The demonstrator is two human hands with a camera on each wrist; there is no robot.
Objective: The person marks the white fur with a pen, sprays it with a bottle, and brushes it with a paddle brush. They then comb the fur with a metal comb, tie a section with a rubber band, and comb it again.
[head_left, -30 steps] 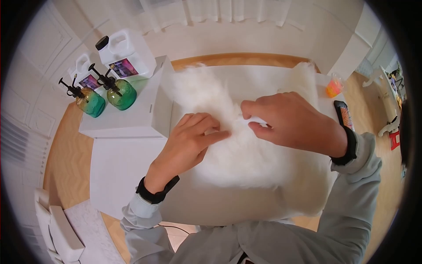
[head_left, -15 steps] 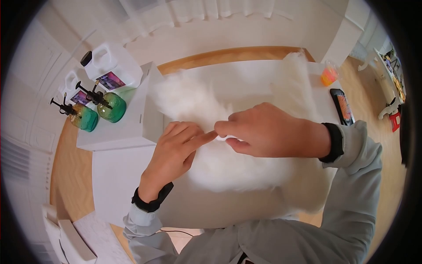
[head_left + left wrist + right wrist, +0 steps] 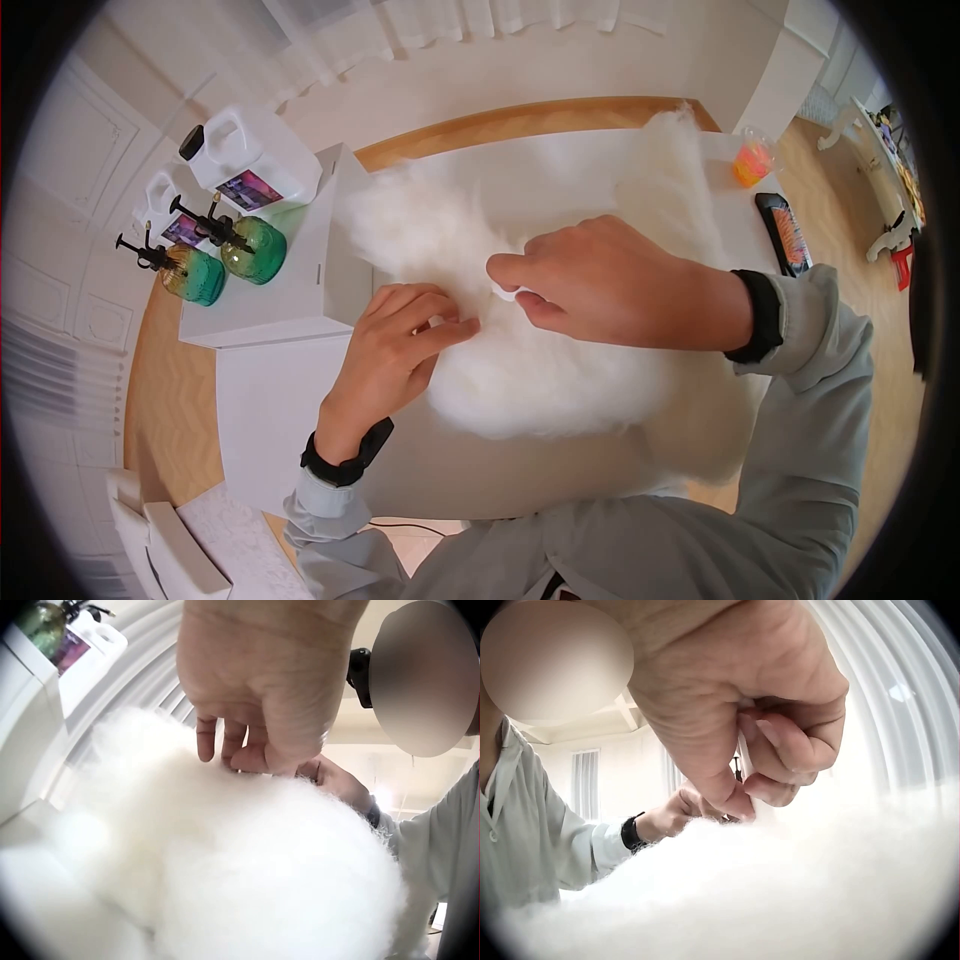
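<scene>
White long-haired fur (image 3: 560, 385) lies in a thick pile over the table. My right hand (image 3: 625, 290) is above its middle, pinching a small white object (image 3: 507, 293) between thumb and curled fingers; most of that object is hidden. To the left, my left hand (image 3: 385, 355) rests with bent, spread fingers on the fur's edge. In the left wrist view the fingertips of the left hand (image 3: 259, 697) touch the top of the fur (image 3: 262, 855). The right wrist view has the right hand (image 3: 742, 712) with folded fingers just over the fur (image 3: 727, 892).
At the left, a white box (image 3: 265, 300) holds two green spray bottles (image 3: 255, 250) and two white jugs (image 3: 265, 160) with purple labels. At the table's right edge are a clear cup with orange and pink contents (image 3: 752, 162) and a dark patterned case (image 3: 784, 235).
Both hands have moved left in the head view, which has also shifted. The hands came together over the fur, then parted slightly. The right hand still pinches the small white object.
</scene>
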